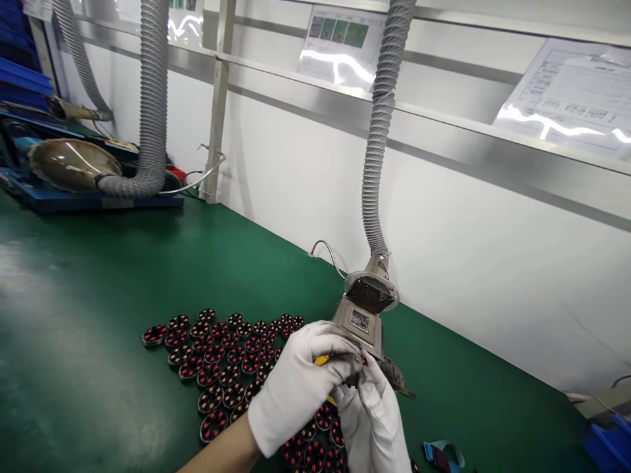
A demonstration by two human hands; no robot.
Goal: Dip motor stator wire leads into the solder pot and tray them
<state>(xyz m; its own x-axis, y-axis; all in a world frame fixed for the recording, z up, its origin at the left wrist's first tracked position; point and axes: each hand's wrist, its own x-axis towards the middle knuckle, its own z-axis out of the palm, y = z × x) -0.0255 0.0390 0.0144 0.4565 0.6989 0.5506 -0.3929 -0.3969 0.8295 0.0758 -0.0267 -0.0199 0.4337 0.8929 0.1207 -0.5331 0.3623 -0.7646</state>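
Note:
Both my hands wear white gloves and meet at the bottom centre. My left hand (296, 387) is curled closed around a yellow-handled tool (321, 360) whose dark tip points right. My right hand (372, 420) pinches a small dark round part (355, 376) with red inside, held against the tool tip. Under and left of my hands, several round black motor stators (221, 361) with red and copper windings lie spread on the green bench (98, 295).
A fume extractor head (369, 302) on a grey ribbed hose (382, 125) stands just behind my hands. A second hose (150, 98) and a hood on a blue base (69, 167) sit far left. A white partition wall (468, 249) borders the bench. A blue strap (442, 454) lies at the right.

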